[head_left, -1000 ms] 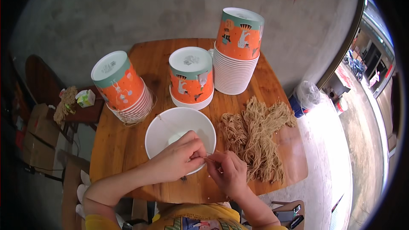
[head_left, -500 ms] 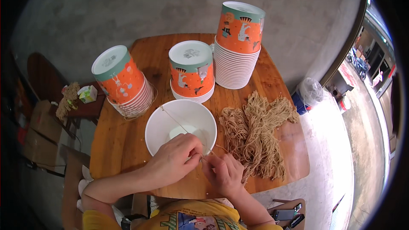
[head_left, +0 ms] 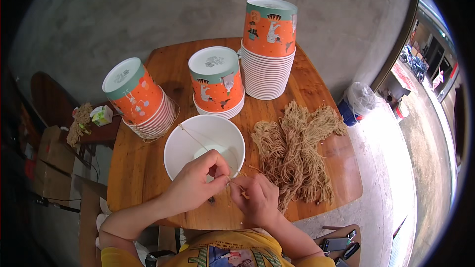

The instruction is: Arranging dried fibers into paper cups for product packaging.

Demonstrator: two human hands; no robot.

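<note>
A white paper bucket (head_left: 173, 160) stands mouth up in front of me at the table's near side. Thin tan string (head_left: 194, 138) crosses its mouth and runs to my hands. Just over the bucket's near rim, my left hand (head_left: 198, 183) pinches the string between thumb and forefinger. My right hand (head_left: 257, 198) is close beside it, its fingertips closed on the same string; the exact crossing of the strands is too small to make out. To the right of the bucket, close to my right hand, lies a loose heap of tan string (head_left: 294, 155).
Behind the bucket are upside-down stacks of orange-and-green paper buckets: a left stack (head_left: 141, 101), a short middle stack (head_left: 217, 86) and a tall right stack (head_left: 269, 34). They share the wooden table (head_left: 133, 183). A blue bin (head_left: 350, 112) stands on the floor at right.
My left thumb and forefinger have spread into a rounder loop, still holding the string. Both hands stay close together near the bucket's rim. The whole view has shifted slightly.
</note>
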